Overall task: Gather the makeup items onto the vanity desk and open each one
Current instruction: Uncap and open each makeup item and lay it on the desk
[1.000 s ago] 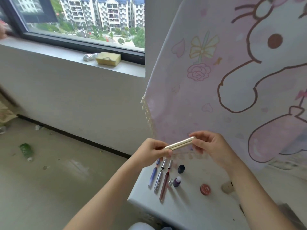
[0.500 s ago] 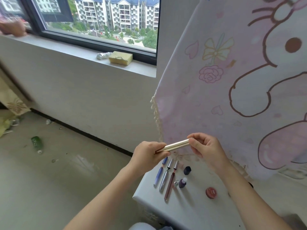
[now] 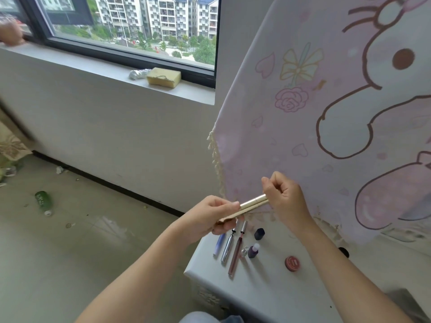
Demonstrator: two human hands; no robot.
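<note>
Head view: left hand [image 3: 210, 214], right hand [image 3: 285, 201] both grasping gold tube [image 3: 253, 203] above desk [image 3: 268, 287] left edge.

No text can be read; marks on the green bottle [image 3: 43, 200] are too blurred

Slim gold tube [image 3: 253, 203], tilted, held at both ends above the vanity desk [image 3: 268, 287].

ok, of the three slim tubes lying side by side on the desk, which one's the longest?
The reddish-brown tube, rightmost of the three. It reaches nearer the desk's front edge than the silver tube or the short blue tube.
</note>
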